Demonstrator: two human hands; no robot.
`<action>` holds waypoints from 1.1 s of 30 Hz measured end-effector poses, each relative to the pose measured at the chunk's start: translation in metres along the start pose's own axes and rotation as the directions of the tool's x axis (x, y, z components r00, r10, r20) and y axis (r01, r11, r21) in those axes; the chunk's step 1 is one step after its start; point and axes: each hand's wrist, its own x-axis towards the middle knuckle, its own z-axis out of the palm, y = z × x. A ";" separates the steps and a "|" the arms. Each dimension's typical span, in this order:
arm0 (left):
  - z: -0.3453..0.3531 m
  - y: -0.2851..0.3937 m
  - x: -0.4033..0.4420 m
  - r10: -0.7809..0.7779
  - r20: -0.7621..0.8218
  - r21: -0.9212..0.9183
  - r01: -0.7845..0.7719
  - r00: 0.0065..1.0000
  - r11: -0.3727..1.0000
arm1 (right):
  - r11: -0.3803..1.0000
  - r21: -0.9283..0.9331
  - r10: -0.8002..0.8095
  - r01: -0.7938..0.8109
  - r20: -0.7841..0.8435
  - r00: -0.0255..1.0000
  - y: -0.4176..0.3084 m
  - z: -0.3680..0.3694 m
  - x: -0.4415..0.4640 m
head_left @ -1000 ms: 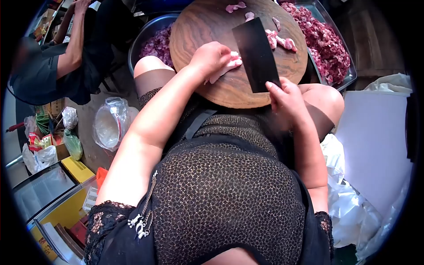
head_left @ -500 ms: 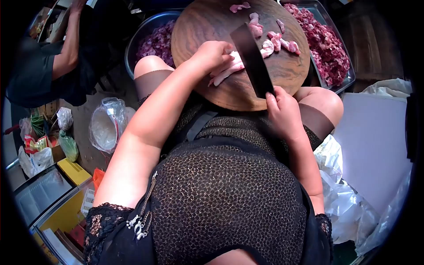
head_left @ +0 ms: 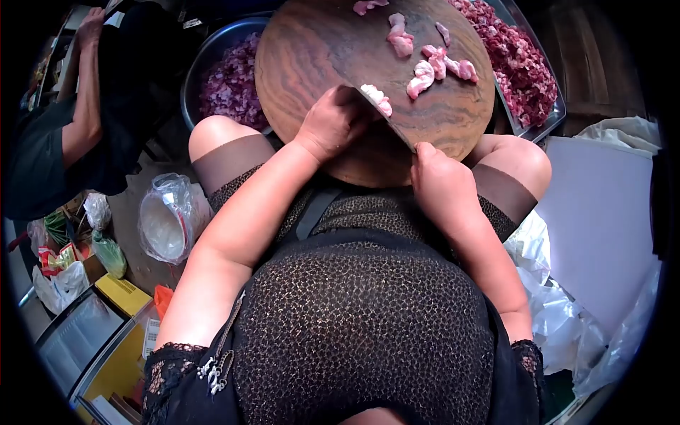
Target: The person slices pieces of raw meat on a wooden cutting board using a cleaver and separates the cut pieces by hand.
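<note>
My right hand (head_left: 443,177) grips the handle of a dark cleaver (head_left: 391,126), whose blade is seen nearly edge-on over the round wooden chopping board (head_left: 304,42). My left hand (head_left: 334,124) is closed just left of the blade, its fingertips in shadow and partly hidden. The pale pink end of a strip of meat (head_left: 377,100) shows on the blade's far side; the blade and hand hide the rest. Further back on the board lie several other pieces of meat (head_left: 400,35), with another curled piece (head_left: 421,78) nearer the blade.
A metal basin (head_left: 191,78) of chopped meat stands left of the board, and a metal tray (head_left: 556,113) heaped with minced meat is at the right. Another person's arm (head_left: 85,106) is at far left. A plastic-lined bucket (head_left: 166,223) sits on the floor.
The cleaver has turned from showing its broad side to nearly edge-on and now stands beside my left hand, across the strip of meat. My right hand has lowered slightly.
</note>
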 end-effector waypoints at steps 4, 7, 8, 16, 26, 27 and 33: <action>0.005 -0.008 -0.001 0.007 -0.010 0.017 -0.007 1.000 1.000 | 1.000 -0.014 -0.016 0.017 0.090 0.996 0.002 -0.006 0.013; 0.001 -0.003 0.005 0.043 -0.045 0.005 -0.042 0.998 0.999 | 0.999 -0.038 -0.022 0.028 0.151 0.988 0.000 -0.009 0.037; 0.000 0.001 0.007 0.039 -0.086 -0.023 -0.041 0.996 0.999 | 0.997 -0.029 -0.067 0.071 0.137 0.988 -0.002 -0.005 0.050; 0.010 -0.007 0.003 0.012 -0.135 0.019 -0.010 0.991 1.000 | 0.934 -0.169 -0.264 0.315 0.267 0.927 -0.032 -0.008 0.172; 0.005 0.006 0.001 -0.136 -0.141 -0.099 0.122 0.981 0.988 | 0.991 -0.057 -0.121 0.120 -0.024 0.992 0.009 -0.045 0.074; 0.007 0.005 0.000 -0.140 -0.163 -0.061 0.132 0.977 0.989 | 0.993 -0.026 -0.118 0.117 -0.044 0.992 0.010 -0.046 0.059; 0.007 0.002 0.006 0.028 -0.140 -0.012 -0.030 0.990 0.999 | 0.991 -0.095 -0.084 0.093 0.100 0.992 0.030 -0.025 0.023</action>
